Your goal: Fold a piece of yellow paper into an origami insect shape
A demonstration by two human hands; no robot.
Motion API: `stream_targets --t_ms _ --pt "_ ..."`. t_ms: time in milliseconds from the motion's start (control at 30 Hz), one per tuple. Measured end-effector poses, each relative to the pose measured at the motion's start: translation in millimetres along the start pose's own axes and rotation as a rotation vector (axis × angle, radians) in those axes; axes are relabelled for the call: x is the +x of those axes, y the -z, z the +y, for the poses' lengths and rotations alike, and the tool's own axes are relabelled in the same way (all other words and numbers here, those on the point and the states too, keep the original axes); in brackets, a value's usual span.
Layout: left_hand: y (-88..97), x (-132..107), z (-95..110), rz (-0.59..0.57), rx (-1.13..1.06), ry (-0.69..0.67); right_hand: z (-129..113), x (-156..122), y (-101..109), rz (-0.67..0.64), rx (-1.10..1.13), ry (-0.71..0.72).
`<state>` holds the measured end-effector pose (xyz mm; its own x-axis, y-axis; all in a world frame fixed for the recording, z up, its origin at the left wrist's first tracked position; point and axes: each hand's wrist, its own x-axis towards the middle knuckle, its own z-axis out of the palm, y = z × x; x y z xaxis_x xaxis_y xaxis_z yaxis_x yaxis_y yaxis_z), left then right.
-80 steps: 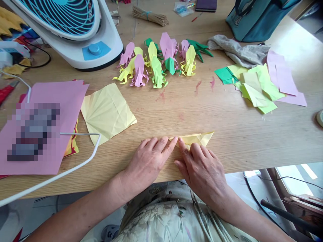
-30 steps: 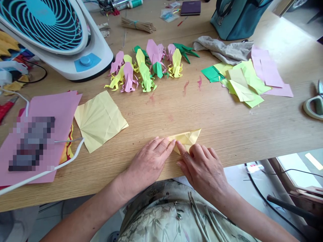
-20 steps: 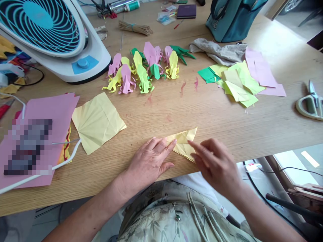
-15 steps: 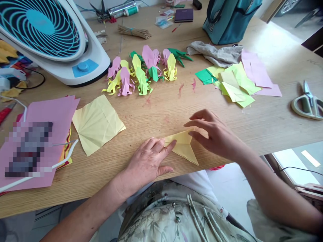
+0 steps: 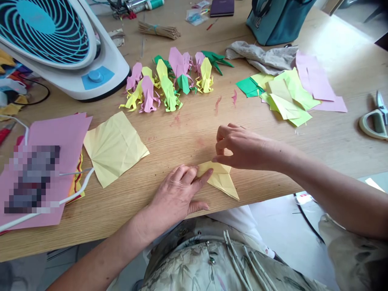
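A small piece of folded yellow paper (image 5: 222, 179) lies near the table's front edge, with a pointed corner toward me. My left hand (image 5: 182, 189) rests on its left end and holds it down with the index finger, thumb stretched apart on the wood. Over its upper edge bends my right hand (image 5: 238, 146), fingers curled toward the thumb at the paper's top flap. The hand partly hides that flap. To the left is a creased yellow sheet (image 5: 117, 149), spread out flat.
Several folded paper figures (image 5: 166, 87) stand at the back. Loose coloured paper (image 5: 285, 97) and a grey cloth (image 5: 263, 56) lie right of them, scissors (image 5: 377, 121) farther right. A fan (image 5: 100, 76) and pink paper (image 5: 60, 137) occupy the left; a teal bag (image 5: 277, 24) stands behind.
My right hand has moved left and slightly up, its fingers curling in over the paper's upper edge, where the top corner is now folded or covered. The left hand stays in place.
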<state>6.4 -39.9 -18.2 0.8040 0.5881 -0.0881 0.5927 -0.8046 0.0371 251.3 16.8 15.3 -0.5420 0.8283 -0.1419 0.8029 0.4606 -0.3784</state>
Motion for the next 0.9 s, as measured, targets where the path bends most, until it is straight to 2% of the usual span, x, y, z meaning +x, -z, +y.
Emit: stream_targets --t_ms 67,133,267,433,767,900 --pt "0.2 0.0 1.1 0.002 0.008 0.007 0.0 1.6 4.4 -0.021 -0.028 -0.045" --pt "0.9 0.0 2.5 0.003 0.011 0.012 0.7 5.0 8.5 -0.096 -0.028 -0.07" --pt "1.3 -0.6 4.5 0.013 -0.001 0.031 1.6 13.9 12.0 -0.282 0.005 -0.042" --pt "-3.7 -2.8 4.7 0.077 -0.001 0.009 5.2 18.5 7.8 -0.382 0.034 -0.046" --pt "-6.9 -2.8 8.2 0.079 0.059 0.005 20.6 14.8 13.6 -0.428 0.022 -0.072" --pt "-9.3 -5.0 9.0 0.134 0.02 0.019 26.2 10.9 16.0 -0.407 -0.01 -0.036"
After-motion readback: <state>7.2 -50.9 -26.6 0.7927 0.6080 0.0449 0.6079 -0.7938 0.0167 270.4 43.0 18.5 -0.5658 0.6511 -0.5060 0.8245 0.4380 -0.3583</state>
